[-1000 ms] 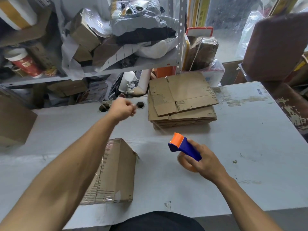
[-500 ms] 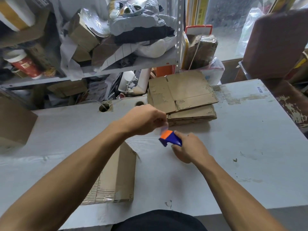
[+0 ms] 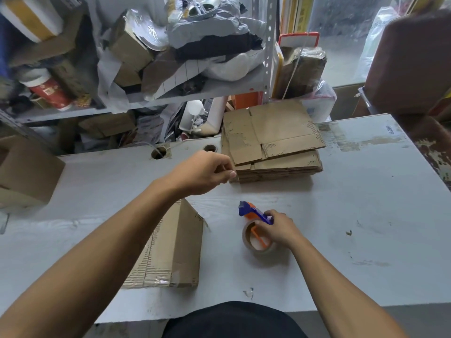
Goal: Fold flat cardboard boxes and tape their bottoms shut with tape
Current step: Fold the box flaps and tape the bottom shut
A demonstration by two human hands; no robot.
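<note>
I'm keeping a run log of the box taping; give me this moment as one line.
left hand: curled, near flat box stack | right hand: grips tape dispenser on table | folded box: taped

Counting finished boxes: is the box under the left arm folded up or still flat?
Folded up. The box stands as a solid block on the table, clear tape along its near edge.
</note>
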